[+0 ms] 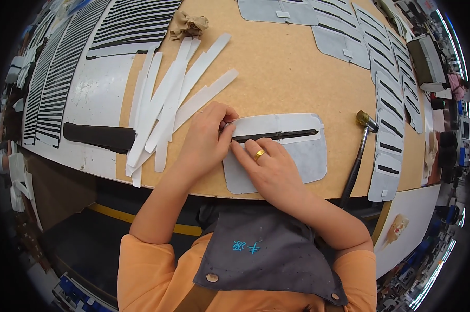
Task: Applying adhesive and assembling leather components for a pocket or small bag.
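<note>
A grey, round-cornered panel [302, 156] lies flat before me near the table's front edge. Along its upper part runs a white band [276, 120], with a narrow black strip [302, 134] set lengthwise just below the band's middle. My left hand [210, 134] is closed in a pinch at the panel's left edge; something dark, apparently the strip's end, shows between thumb and finger. My right hand [274, 169], with a gold ring, rests flat on the panel, its fingertips pressing along the strip's lower edge. The fingers hide part of the strip.
Loose white strips [167, 99] fan out at the left, beside a black piece [100, 136] and black-striped sheets [133, 26]. A hammer [361, 151] lies right of the panel. Further right are rows of similar grey panels [383, 179]. A crumpled brown cloth [189, 25] sits at the back.
</note>
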The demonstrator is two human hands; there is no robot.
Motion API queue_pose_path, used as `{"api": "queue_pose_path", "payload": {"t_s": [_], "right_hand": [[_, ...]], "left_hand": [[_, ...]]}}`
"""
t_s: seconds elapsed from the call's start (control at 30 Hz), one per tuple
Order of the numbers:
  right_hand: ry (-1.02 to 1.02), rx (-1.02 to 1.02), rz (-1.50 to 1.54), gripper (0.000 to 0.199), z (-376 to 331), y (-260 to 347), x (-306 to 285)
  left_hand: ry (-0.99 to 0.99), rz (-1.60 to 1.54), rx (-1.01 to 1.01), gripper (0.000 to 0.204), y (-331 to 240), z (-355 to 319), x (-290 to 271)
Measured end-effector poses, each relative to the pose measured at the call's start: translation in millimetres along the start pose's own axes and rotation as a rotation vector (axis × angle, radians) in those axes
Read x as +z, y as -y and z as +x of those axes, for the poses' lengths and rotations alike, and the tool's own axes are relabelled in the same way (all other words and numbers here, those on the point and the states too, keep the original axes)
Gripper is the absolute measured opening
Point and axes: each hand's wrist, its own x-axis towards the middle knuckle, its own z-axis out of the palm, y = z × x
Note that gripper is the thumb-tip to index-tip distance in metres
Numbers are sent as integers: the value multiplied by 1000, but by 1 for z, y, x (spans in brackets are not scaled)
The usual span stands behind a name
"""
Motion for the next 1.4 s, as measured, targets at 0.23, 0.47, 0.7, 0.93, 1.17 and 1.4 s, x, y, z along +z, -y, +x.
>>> {"api": "queue_pose_path", "payload": {"t_s": [0.23,0.47,0.7,0.93,1.17,1.4], "right_hand": [[128,28,-88,43,6,3,-9],[-43,392,180,31,-14,-82,-43],[242,487,306,25,10,-104,-58],[-245,302,84,20,-3,-84,-67],[-145,497,422,19,-50,-82,-43],[-148,403,375,23,-54,-88,-38]], "left_hand": [[2,-27,-85,14,-7,2,-2],[50,285,322,22,-34,-22,25],[109,439,490,32,-33,-30,75],[98,531,320,39,-45,-17,69],[250,433,245,28,-44,14,65],[244,273,436,33,-24,21,74]]}}
